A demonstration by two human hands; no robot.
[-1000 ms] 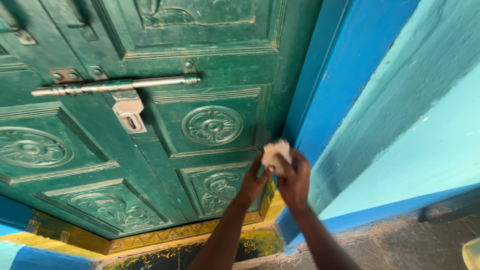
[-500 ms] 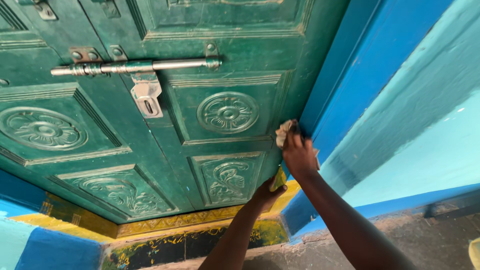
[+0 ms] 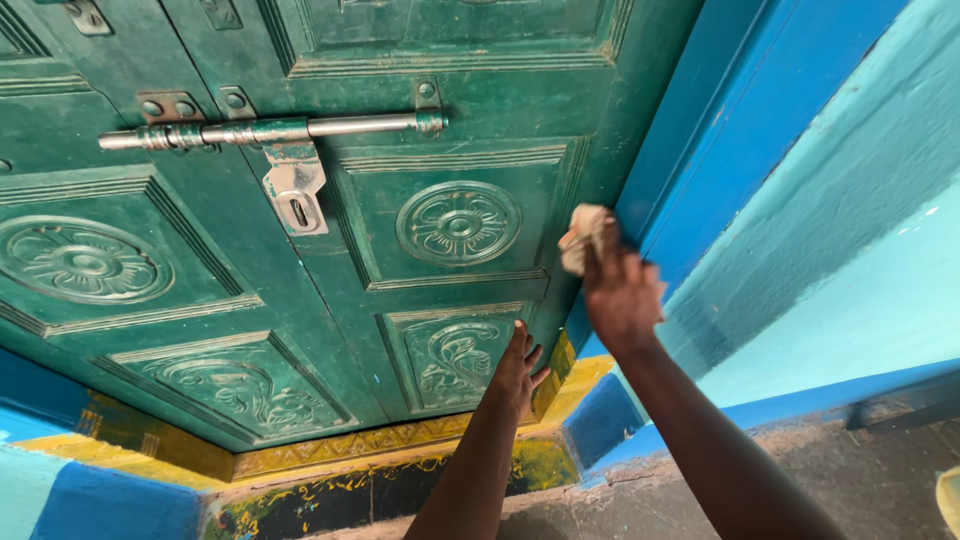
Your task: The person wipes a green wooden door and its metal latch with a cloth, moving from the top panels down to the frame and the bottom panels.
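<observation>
- Grey, gritty concrete floor (image 3: 850,470) lies nearest you at the lower right, its surface rough and dusty.
- Your two bare forearms rise from the bottom edge toward the door, the left one lower, the right one longer and higher.
- Your left hand (image 3: 518,368) lies flat with its fingers spread, the palm pressed against the lower carved panel (image 3: 450,358) of the door, right beside the scroll-shaped relief.
- Below that hand runs a yellow-painted threshold strip (image 3: 330,448) with a worn diamond pattern, and under it a dark band with chipped yellow markings.
- Your right hand (image 3: 622,290) is closed around a crumpled pale cloth (image 3: 584,236); the fingers bunch the cloth and press it to the right edge of the door, where the green wood meets the blue door frame (image 3: 690,170).
- The green wooden door (image 3: 480,80) has raised rectangular mouldings and a round flower rosette (image 3: 458,222) just left of the cloth; the paint looks scuffed and dusty.
- Higher on the door a metal sliding bolt (image 3: 270,131) lies horizontal, with a flat hasp plate (image 3: 295,194) hanging under it.
- To the right, a turquoise plastered wall (image 3: 850,230) has a coarse, uneven texture.
</observation>
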